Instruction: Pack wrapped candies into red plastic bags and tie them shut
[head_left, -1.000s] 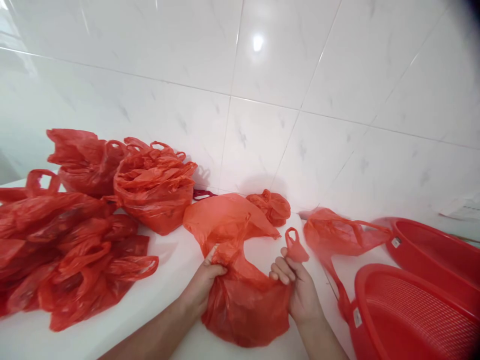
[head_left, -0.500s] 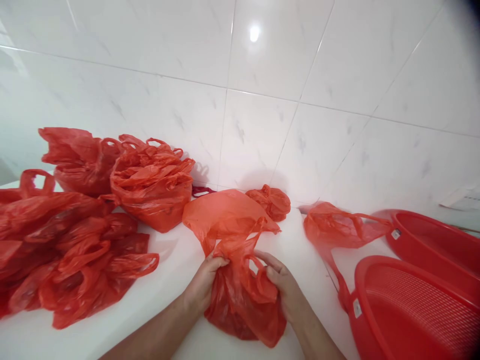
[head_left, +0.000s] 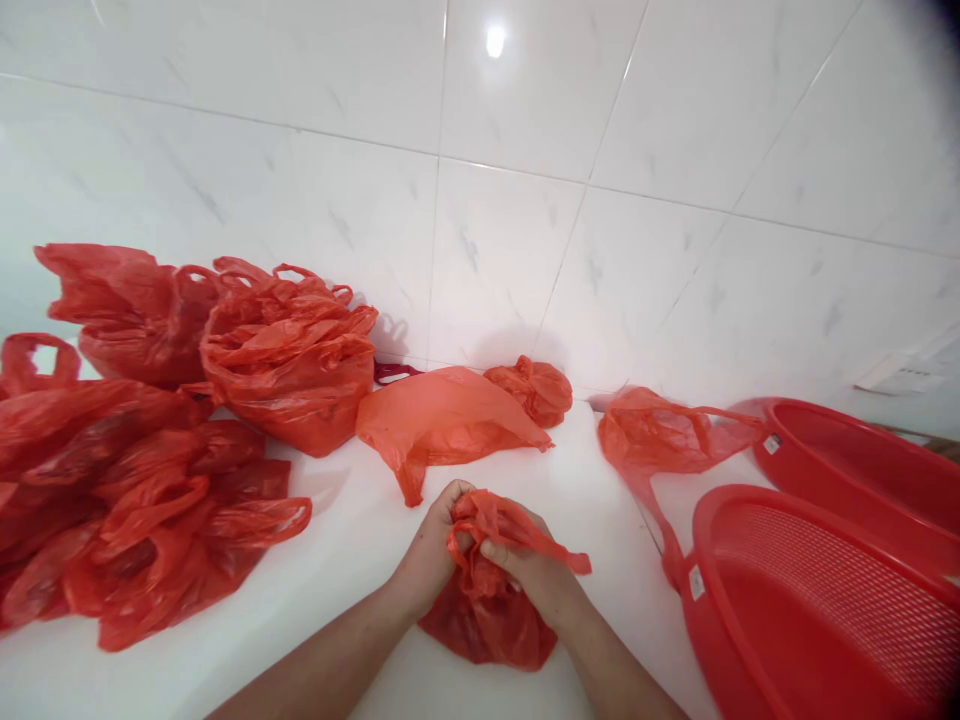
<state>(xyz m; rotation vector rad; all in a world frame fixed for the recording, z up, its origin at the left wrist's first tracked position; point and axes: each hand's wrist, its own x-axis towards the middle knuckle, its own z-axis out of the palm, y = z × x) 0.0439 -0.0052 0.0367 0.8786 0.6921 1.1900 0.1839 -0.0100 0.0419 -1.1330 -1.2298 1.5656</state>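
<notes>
A thin red plastic bag [head_left: 491, 625] is bunched between my two hands at the front of the white table [head_left: 360, 560]. My left hand [head_left: 435, 550] is closed around the gathered plastic from the left side. From the right, my right hand [head_left: 536, 570] grips the upper part, its thumb pressed into the folds. A handle loop and a loose strip stick out over my right fingers. Just beyond my hands lies another red plastic bag [head_left: 450, 415], spread flat. Behind it sits a small knotted red bundle [head_left: 534, 390] against the wall.
To the left is a heap of crumpled red bags [head_left: 165, 510], with a stuffed red bag [head_left: 292, 365] behind it. On the right stand two red plastic baskets [head_left: 720, 600], a red bag [head_left: 652, 430] tied to them. A tiled wall [head_left: 495, 250] closes the back.
My hands have drawn closer together and squeezed the bag into a tighter bunch. The bag has come away from the flat one behind it. The view has shifted slightly.
</notes>
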